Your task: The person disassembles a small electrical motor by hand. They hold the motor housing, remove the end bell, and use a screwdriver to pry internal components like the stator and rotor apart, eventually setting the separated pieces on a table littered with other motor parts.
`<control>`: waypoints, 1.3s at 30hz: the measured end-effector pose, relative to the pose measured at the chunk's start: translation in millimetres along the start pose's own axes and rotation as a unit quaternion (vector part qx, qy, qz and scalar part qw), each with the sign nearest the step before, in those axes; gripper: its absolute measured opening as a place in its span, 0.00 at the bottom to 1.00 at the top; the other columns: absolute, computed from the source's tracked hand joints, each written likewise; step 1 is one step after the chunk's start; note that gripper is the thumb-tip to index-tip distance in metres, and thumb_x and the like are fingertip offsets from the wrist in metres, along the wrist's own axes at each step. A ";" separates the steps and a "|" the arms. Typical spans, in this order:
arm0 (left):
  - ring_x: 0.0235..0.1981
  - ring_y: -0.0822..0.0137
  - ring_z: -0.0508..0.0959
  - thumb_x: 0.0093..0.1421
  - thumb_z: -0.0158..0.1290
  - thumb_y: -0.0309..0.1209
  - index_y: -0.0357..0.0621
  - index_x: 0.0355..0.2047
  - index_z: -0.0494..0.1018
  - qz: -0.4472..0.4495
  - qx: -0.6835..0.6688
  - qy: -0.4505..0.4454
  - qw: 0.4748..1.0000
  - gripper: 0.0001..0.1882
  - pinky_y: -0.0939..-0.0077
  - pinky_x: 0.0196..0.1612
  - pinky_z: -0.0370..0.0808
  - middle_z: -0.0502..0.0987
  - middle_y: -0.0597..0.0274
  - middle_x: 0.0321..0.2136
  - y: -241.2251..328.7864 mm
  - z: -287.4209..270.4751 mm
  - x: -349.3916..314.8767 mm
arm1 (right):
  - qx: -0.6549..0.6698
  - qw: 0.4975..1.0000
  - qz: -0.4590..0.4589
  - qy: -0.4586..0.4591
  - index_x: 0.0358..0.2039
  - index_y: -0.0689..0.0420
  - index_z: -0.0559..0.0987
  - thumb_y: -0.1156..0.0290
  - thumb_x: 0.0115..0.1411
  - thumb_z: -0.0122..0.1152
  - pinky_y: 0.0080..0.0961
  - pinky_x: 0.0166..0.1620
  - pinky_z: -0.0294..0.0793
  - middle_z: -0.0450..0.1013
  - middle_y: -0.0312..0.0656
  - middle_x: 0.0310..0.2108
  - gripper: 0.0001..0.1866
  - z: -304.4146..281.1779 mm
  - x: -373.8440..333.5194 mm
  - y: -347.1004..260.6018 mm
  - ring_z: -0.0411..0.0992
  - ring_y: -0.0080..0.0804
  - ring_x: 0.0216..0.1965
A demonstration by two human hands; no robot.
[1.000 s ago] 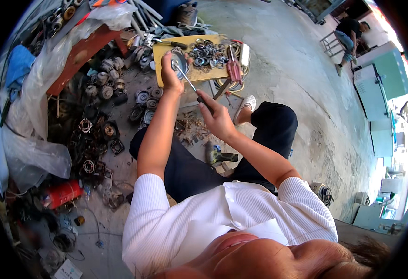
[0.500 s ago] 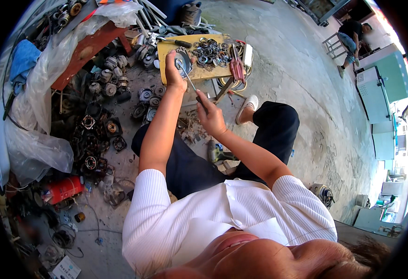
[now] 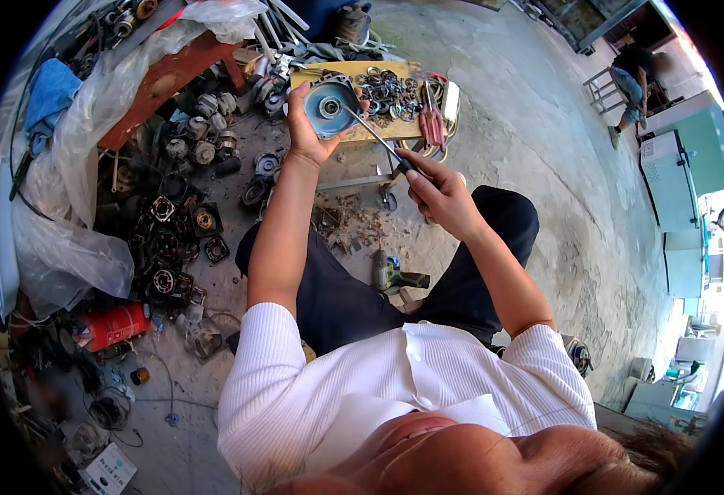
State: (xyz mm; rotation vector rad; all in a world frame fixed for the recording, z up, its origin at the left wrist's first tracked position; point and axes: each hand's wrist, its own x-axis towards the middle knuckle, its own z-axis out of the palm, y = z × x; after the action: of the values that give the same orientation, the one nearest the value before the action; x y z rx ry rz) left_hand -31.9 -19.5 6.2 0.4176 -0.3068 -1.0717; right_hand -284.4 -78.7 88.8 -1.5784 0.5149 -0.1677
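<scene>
My left hand (image 3: 306, 132) grips a round metal motor end cover (image 3: 329, 109) by its edge, with its hollow side turned up and a ring-shaped seat in the middle. Closed around the dark handle of a screwdriver (image 3: 376, 137), my right hand (image 3: 440, 191) points the shaft up and left. The screwdriver's tip lies at the right inner part of the cover. Just behind the cover is a yellow board (image 3: 389, 130), which carries a heap of metal rings (image 3: 388, 93) that look like bearings. Red-handled pliers (image 3: 431, 124) rest at the board's right end.
Motor parts (image 3: 172, 223) lie piled on the floor to the left, beside plastic sheeting (image 3: 65, 239) and a red cylinder (image 3: 110, 327). A cordless drill (image 3: 397, 274) stands between my knees. Another person (image 3: 629, 78) sits far off at the right.
My right hand has moved right and the screwdriver now slants more to the left. The cover has tilted, so its hollow face shows more fully.
</scene>
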 end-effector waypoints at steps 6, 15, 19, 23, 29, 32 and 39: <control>0.45 0.48 0.77 0.61 0.40 0.58 0.32 0.55 0.66 0.013 0.048 -0.029 0.998 0.38 0.52 0.52 0.73 0.76 0.46 0.44 0.1 12.8 -4.5 | -0.076 0.996 -0.033 0.008 0.61 0.56 0.69 0.71 0.68 0.50 0.12 0.28 0.58 0.64 0.24 0.28 0.21 -0.4 -1.1 1.2 0.57 0.11 0.26; 0.41 0.51 0.81 0.62 0.39 0.55 0.33 0.48 0.72 0.026 0.091 -0.056 0.994 0.34 0.58 0.50 0.76 0.79 0.46 0.40 1.9 19.6 -8.1 | -0.030 0.999 0.005 -0.011 0.61 0.54 0.70 0.68 0.69 0.50 0.13 0.27 0.58 0.63 0.25 0.24 0.20 -4.8 1.2 -9.1 0.57 0.12 0.24; 0.40 0.52 0.81 0.63 0.39 0.53 0.33 0.50 0.70 0.033 0.119 -0.062 0.990 0.33 0.59 0.49 0.77 0.79 0.46 0.39 2.5 21.8 -11.3 | 0.008 0.999 0.038 -0.038 0.65 0.51 0.66 0.67 0.71 0.46 0.13 0.22 0.51 0.55 0.27 0.22 0.22 -13.9 3.0 -14.3 0.48 0.13 0.19; 0.42 0.52 0.81 0.63 0.38 0.54 0.33 0.52 0.69 0.019 0.175 -0.071 0.982 0.34 0.59 0.51 0.75 0.79 0.46 0.41 4.1 25.0 -17.0 | 0.085 0.984 0.142 -0.062 0.64 0.50 0.66 0.67 0.71 0.47 0.12 0.20 0.48 0.57 0.27 0.22 0.22 -31.1 0.6 -33.0 0.49 0.12 0.19; 0.42 0.51 0.80 0.64 0.35 0.53 0.32 0.49 0.70 0.014 0.121 -0.031 0.992 0.34 0.57 0.52 0.74 0.79 0.45 0.41 -12.1 18.8 -6.6 | 0.004 1.000 0.027 0.007 0.61 0.50 0.72 0.67 0.69 0.51 0.13 0.21 0.53 0.61 0.25 0.21 0.20 -15.5 4.8 -1.6 0.55 0.10 0.19; 0.42 0.50 0.80 0.64 0.34 0.53 0.32 0.47 0.71 0.030 0.096 0.004 0.995 0.33 0.57 0.51 0.74 0.79 0.45 0.39 -18.5 13.8 1.9 | -0.092 0.992 -0.048 0.069 0.59 0.55 0.72 0.69 0.68 0.52 0.15 0.27 0.60 0.68 0.28 0.24 0.20 2.8 10.3 21.3 0.61 0.14 0.22; 0.38 0.50 0.79 0.62 0.36 0.54 0.32 0.42 0.72 -0.002 -0.043 0.102 0.994 0.33 0.57 0.45 0.77 0.79 0.45 0.35 -31.3 -18.5 21.5 | -0.251 0.947 -0.123 0.160 0.58 0.53 0.73 0.69 0.65 0.55 0.31 0.36 0.72 0.77 0.55 0.32 0.20 36.1 33.1 70.5 0.77 0.31 0.29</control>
State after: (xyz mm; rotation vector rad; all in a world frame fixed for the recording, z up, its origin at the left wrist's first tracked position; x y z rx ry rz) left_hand -38.6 -48.3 -24.0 0.4470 -0.0780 -1.0324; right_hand -255.8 -59.4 10.2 -2.1310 0.6438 -0.5222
